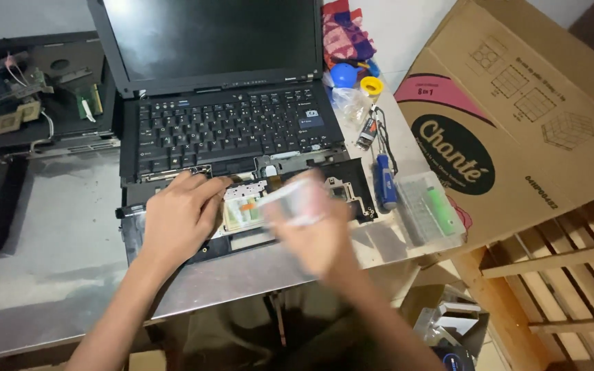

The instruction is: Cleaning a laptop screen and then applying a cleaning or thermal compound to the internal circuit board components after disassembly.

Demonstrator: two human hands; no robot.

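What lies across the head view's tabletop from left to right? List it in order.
Dismantled dark device with exposed boards → left hand → blurred right hand → blue-handled screwdriver → clear plastic case → cardboard box.

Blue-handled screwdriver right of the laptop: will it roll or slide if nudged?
The blue-handled screwdriver looks round in the handle and lies loose on the smooth grey metal table, so it would probably roll sideways. The clear plastic parts box beside it might stop it. It seems stiff and light, easy to lift by the handle.
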